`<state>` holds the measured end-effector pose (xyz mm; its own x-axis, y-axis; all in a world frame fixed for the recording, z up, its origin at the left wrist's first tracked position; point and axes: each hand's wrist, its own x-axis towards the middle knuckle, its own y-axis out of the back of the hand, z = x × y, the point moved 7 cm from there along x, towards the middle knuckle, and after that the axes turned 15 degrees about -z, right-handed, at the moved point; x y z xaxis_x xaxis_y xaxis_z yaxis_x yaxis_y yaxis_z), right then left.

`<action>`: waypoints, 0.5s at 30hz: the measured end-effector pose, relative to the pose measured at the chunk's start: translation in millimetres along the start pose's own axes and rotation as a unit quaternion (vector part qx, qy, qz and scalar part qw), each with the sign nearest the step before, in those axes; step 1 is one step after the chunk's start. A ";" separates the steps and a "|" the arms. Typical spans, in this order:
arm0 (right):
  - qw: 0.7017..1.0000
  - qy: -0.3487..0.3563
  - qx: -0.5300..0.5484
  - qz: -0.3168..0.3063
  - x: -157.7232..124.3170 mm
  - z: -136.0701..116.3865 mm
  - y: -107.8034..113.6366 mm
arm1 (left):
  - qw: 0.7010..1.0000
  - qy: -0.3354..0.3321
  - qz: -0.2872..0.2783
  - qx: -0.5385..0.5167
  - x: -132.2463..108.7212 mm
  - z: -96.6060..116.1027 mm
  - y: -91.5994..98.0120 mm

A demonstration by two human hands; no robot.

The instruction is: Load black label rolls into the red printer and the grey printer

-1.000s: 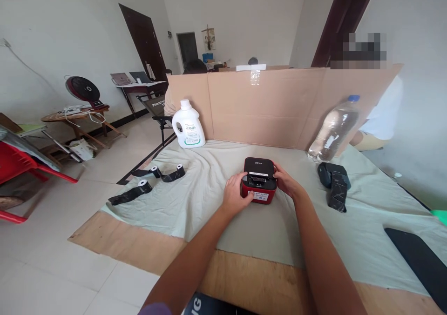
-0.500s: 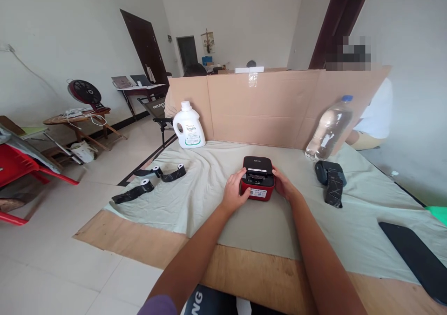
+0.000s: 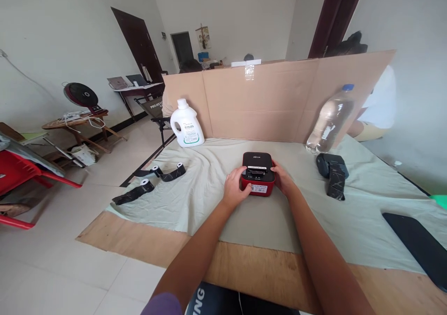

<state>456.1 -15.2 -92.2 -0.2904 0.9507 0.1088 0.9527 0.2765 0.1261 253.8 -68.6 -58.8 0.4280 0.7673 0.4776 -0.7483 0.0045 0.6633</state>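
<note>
A small red and black label printer (image 3: 258,171) stands on the pale green cloth (image 3: 195,198) in the middle of the table. My left hand (image 3: 234,189) grips its left side with the thumb on the front corner. My right hand (image 3: 283,179) is wrapped round its right side. The printer's lid is down, with a slot showing on top.
Paper rolls in black wrap (image 3: 150,182) lie at the left. A white jug (image 3: 186,124) and a clear water bottle (image 3: 330,119) lean at the cardboard screen (image 3: 265,101). A black device (image 3: 333,173) lies at the right, a dark flat thing (image 3: 417,247) near the right edge. A person sits behind the screen.
Both hands have stayed on the printer. The view has shifted a little, nothing else has visibly moved.
</note>
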 end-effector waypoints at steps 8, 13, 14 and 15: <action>0.994 0.019 0.108 -0.018 -7.9 0.9 -5.5 | 0.999 -0.042 -0.011 0.008 -3.2 1.4 -0.2; 0.996 0.008 0.094 -0.006 -4.2 1.7 -4.7 | 1.000 -0.029 -0.011 0.006 -0.3 5.6 -0.7; 0.995 0.009 0.101 -0.001 -2.4 3.5 -4.0 | 1.000 -0.023 -0.011 0.002 0.3 5.5 -1.4; 0.994 0.011 0.111 0.007 -0.6 5.8 -3.1 | 1.000 -0.018 -0.011 -0.002 0.7 5.4 -2.3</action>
<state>453.8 -15.8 -98.3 -0.2761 0.9522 0.1308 0.9523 0.2895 -0.0969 258.6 -71.5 -56.9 0.4618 0.7440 0.4829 -0.7401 0.0231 0.6721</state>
